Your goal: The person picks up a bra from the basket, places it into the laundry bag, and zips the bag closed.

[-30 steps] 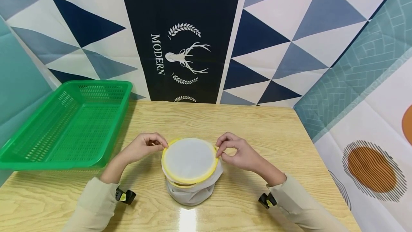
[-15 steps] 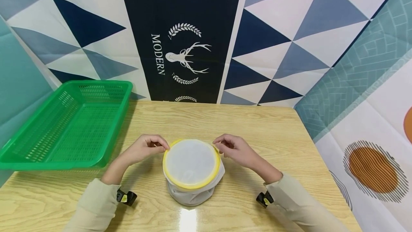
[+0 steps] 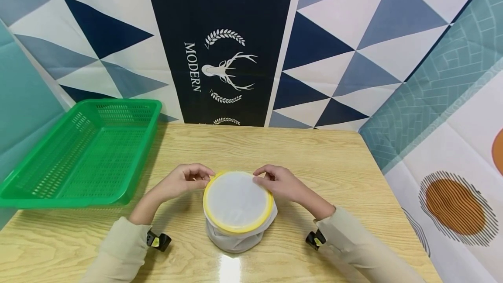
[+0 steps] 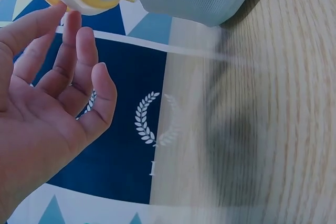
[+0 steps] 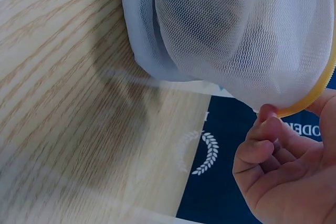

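Observation:
A round mesh laundry bag [image 3: 236, 200], white with a yellow-edged top, stands on the table in the head view. Its lower body looks grey and sags in folds. At its upper left rim is my left hand [image 3: 188, 181], thumb and forefinger slightly apart with their tips right at the yellow edging; the other fingers bend loosely in the left wrist view. My right hand [image 3: 280, 182] pinches the rim at the upper right. From the right wrist, the mesh [image 5: 220, 30] hangs above that hand [image 5: 289, 166], thumb and forefinger on either side of the yellow edge.
A green plastic basket [image 3: 137, 174] with perforated sides stands at the table's left. Behind the wooden table [image 3: 314, 160] hangs a patterned cloth [image 3: 322, 56] of triangles and a dark deer panel. Another cloth [image 3: 456, 165] lines the right side.
Both hands have moved inward along the upper rim, nearer each other. The left thumb and forefinger have parted somewhat. The lid's front edge has come down over the bag's opening, and the bag shifted slightly right.

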Demonstrator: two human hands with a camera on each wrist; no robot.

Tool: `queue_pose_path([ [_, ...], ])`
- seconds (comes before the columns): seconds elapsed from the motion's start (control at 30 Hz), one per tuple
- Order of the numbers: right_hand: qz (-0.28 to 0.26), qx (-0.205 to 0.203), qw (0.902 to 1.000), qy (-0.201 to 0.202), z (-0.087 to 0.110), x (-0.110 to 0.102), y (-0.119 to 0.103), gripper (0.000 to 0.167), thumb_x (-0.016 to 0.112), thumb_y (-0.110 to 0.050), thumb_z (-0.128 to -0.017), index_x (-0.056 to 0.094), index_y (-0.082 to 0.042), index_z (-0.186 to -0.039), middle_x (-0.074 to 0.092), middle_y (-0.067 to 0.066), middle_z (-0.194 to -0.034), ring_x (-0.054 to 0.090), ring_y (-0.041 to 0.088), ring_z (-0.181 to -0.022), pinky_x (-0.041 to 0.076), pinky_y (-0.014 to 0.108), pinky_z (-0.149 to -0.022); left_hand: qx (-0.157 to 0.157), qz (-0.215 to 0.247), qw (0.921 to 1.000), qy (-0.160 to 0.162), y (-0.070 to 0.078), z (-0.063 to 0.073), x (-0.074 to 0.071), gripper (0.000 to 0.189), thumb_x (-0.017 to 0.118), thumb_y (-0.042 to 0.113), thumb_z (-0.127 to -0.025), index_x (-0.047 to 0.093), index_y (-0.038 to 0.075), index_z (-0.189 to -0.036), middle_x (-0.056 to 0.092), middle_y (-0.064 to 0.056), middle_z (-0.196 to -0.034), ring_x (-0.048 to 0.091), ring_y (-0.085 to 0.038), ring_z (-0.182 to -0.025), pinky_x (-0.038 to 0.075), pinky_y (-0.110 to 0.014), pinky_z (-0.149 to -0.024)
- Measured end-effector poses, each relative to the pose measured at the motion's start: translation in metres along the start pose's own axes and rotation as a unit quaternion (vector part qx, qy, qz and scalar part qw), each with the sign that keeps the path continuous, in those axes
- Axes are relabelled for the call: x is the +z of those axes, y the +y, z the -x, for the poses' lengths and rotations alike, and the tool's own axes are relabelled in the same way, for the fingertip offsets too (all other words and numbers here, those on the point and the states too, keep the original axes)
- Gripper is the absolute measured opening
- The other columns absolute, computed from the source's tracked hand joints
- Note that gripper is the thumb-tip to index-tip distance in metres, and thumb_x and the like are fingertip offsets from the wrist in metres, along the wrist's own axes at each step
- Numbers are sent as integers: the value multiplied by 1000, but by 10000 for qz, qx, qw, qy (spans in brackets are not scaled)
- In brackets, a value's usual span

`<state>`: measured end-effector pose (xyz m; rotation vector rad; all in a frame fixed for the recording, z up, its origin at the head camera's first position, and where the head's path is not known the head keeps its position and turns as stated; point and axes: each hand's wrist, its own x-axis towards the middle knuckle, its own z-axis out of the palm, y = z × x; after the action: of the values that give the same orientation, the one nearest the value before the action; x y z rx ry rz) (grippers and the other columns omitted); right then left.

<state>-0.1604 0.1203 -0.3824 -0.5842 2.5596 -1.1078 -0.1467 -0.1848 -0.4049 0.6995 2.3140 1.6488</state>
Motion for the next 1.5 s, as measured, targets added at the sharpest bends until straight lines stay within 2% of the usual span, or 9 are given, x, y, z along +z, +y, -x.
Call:
queue_pose_path([
  [0.17, -71, -72, 9999, -93, -1, -1, 0, 30, 59, -27, -92, 64, -9, -115, 57, 2, -76, 48, 14, -65, 41, 23, -56, -208, 339, 9992, -101, -5, 0, 0, 34, 59, 8, -91, 54, -5, -122, 60, -13, -98, 59, -8, -84, 52, -23, -74],
  [0.27, -176, -108, 9997, -156, -1, -1, 1, 30, 58, -25, -92, 63, -8, -117, 57, 2, -78, 48, 13, -65, 41, 22, -56, -349, 436, 9984, -65, -8, -1, 1, 34, 57, 12, -93, 54, -3, -123, 60, -12, -100, 59, -9, -86, 53, -27, -75],
  [0.47, -264, -231, 9991, -229, -2, -2, 5, 31, 57, -24, -93, 62, -6, -118, 58, 4, -81, 47, 13, -66, 41, 22, -56, -605, 448, 9971, -98, -11, -5, 5, 35, 54, 21, -95, 56, -1, -121, 61, -12, -103, 59, -10, -80, 55, -35, -69],
  [0.57, -252, -286, 9990, -225, -3, -1, 7, 31, 57, -24, -93, 62, -5, -118, 58, 4, -82, 48, 13, -67, 41, 22, -57, -748, 465, 9960, -180, -12, -6, 7, 37, 51, 25, -97, 57, -1, -122, 64, -7, -103, 60, -9, -79, 54, -35, -69],
  [0.7, -190, -250, 9993, -178, -4, -1, 8, 30, 56, -24, -94, 63, -6, -118, 59, 4, -83, 48, 12, -69, 42, 22, -59, -848, 541, 9943, -360, -13, -7, 8, 39, 47, 27, -99, 57, -3, -121, 64, 4, -86, 55, -10, -70, 50, -29, -64],
  [0.8, -135, -195, 9996, -156, -4, -2, 8, 30, 55, -24, -94, 63, -7, -118, 62, 4, -88, 50, 11, -73, 43, 23, -63, -842, 697, 9926, -534, -13, -7, 8, 41, 43, 25, -100, 57, -9, -120, 62, 5, -75, 51, -12, -63, 46, -28, -60],
  [1.0, 75, -184, 9997, -126, -2, -3, 3, 31, 53, -24, -95, 64, -8, -119, 66, 6, -106, 56, 11, -86, 47, 25, -75, -946, 987, 9880, -718, -13, -7, 9, 42, 42, 24, -101, 57, -12, -116, 61, 5, -72, 52, -11, -62, 47, -26, -59],
  [1.3, 342, -205, 9992, -59, -1, -4, -5, 30, 53, -24, -95, 65, -9, -118, 65, 6, -108, 56, 13, -88, 47, 28, -78, -968, 1385, 9836, -633, -13, -6, 11, 38, 46, 18, -99, 54, -15, -114, 60, 6, -72, 53, -9, -63, 47, -24, -60],
  [1.5, 277, -280, 9992, 46, -2, -1, -8, 29, 52, -20, -96, 64, -9, -119, 66, 7, -112, 58, 13, -91, 48, 28, -78, -1322, 1696, 9751, -546, -11, -6, 12, 41, 48, 20, -98, 52, -15, -119, 63, 7, -77, 56, -5, -66, 48, -20, -60],
])
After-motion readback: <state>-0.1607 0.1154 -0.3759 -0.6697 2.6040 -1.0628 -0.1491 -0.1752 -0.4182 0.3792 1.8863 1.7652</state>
